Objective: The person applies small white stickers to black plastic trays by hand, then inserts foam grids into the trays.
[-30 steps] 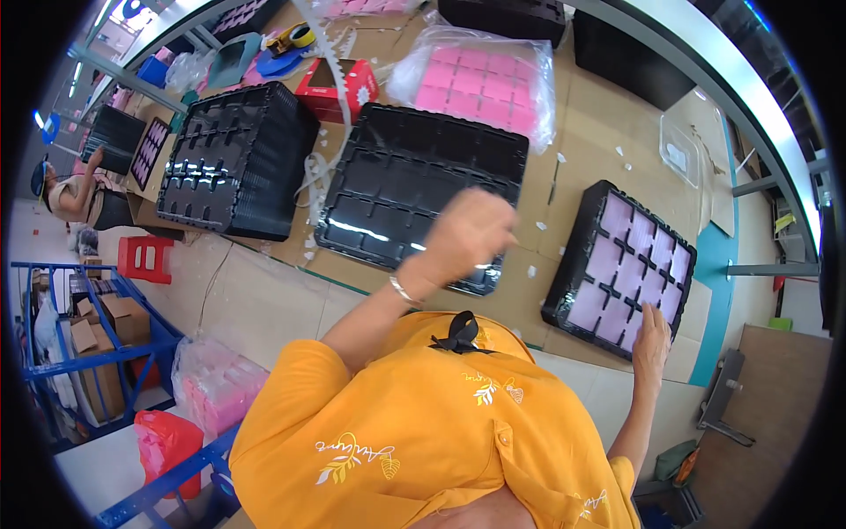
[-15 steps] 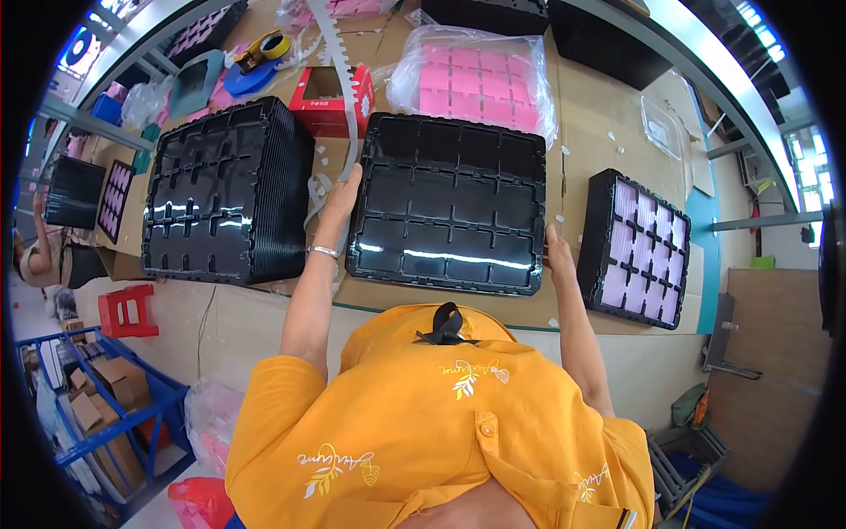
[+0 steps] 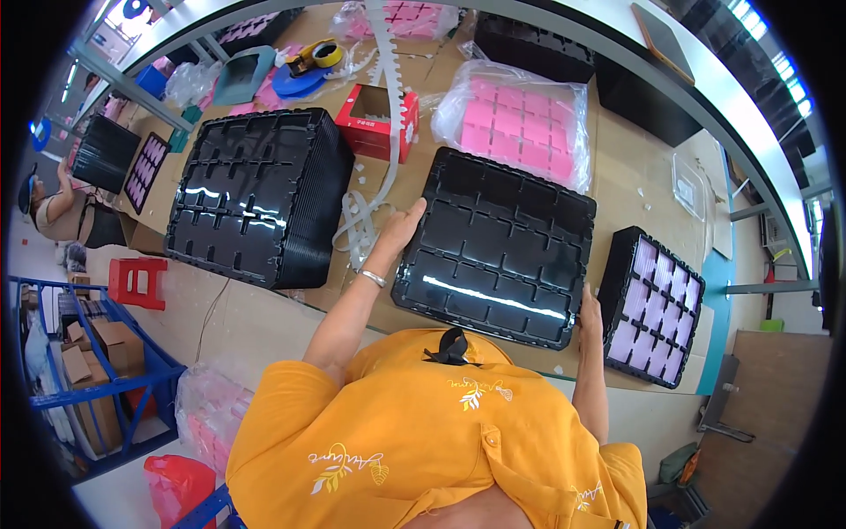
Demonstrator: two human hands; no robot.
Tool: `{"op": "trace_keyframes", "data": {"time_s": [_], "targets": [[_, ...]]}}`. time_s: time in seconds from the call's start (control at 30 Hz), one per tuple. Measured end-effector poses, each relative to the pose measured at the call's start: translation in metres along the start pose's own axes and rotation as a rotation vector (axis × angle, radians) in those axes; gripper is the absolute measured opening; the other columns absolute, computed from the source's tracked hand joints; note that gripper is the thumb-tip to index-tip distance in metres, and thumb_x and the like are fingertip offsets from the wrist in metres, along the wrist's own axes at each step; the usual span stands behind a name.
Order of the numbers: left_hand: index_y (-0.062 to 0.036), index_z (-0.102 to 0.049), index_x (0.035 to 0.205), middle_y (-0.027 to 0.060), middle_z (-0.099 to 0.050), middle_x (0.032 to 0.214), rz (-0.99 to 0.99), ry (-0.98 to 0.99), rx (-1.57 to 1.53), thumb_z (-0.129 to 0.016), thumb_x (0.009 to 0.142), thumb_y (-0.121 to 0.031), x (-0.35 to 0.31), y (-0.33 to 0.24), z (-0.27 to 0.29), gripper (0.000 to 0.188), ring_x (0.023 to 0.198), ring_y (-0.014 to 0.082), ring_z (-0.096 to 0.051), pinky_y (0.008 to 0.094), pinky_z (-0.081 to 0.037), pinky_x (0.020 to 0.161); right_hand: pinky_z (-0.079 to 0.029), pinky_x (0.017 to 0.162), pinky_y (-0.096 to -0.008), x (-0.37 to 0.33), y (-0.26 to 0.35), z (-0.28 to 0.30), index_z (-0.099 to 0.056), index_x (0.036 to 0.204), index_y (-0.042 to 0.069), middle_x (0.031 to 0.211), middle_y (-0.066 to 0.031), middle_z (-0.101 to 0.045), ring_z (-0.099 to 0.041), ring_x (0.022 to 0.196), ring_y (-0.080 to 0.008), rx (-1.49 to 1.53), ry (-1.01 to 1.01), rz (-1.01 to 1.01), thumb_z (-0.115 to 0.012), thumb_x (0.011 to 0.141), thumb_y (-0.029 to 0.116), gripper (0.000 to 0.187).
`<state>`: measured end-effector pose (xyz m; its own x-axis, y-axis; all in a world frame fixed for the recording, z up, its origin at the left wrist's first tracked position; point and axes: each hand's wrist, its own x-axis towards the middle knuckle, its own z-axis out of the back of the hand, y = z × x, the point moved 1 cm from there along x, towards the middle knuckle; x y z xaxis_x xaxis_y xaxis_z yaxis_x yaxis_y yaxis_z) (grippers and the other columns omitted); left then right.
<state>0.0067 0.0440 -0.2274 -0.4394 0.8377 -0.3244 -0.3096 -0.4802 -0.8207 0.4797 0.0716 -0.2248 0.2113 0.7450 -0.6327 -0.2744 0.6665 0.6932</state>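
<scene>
Between my two hands is a black plastic tray with a grid of compartments, glossy and slightly turned on the table. My left hand grips its left edge, thumb along the rim and the other fingers hidden. At the opposite edge, my right hand presses against the side, its fingers mostly out of sight. How many trays lie under the top one I cannot tell. Just right of that hand stands a black tray filled with lilac pieces. A tall stack of the same black trays is to my left.
Beyond the tray lies a clear plastic bag with pink gridded sheets. A red box and a pale toothed strip sit behind my left hand. Yellow tape lies farther back. Another person works at far left.
The whole view has shifted and turned slightly. The tray between my hands has come a little nearer to me and closer to the lilac-filled tray. Both hands stay on it.
</scene>
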Motion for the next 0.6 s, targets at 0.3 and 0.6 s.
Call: {"op": "trace_keyframes", "data": {"time_s": [0.3, 0.6], "targets": [[-0.011, -0.068, 0.112, 0.011, -0.071, 0.101, -0.501, -0.594, 0.056, -0.07, 0.08, -0.029, 0.104, -0.08, 0.078, 0.037, 0.088, 0.0281, -0.068, 0.0379, -0.051, 0.078, -0.049, 0.077, -0.0348, -0.029, 0.048, -0.011, -0.064, 0.115, 0.0, 0.101, -0.012, -0.065, -0.062, 0.087, -0.0242, -0.081, -0.25, 0.435, -0.043, 0.101, 0.044, 0.05], [-0.0035, -0.071, 0.108, 0.0029, -0.072, 0.082, -0.328, -0.131, -0.337, -0.072, 0.078, -0.016, 0.074, -0.063, 0.069, 0.033, 0.08, 0.0125, -0.066, 0.028, -0.05, 0.072, -0.048, 0.085, -0.041, -0.125, 0.114, -0.053, -0.065, 0.11, 0.002, 0.106, -0.0159, -0.062, -0.062, 0.097, -0.0344, -0.633, -0.689, 1.127, -0.059, 0.094, 0.017, 0.022]]}}
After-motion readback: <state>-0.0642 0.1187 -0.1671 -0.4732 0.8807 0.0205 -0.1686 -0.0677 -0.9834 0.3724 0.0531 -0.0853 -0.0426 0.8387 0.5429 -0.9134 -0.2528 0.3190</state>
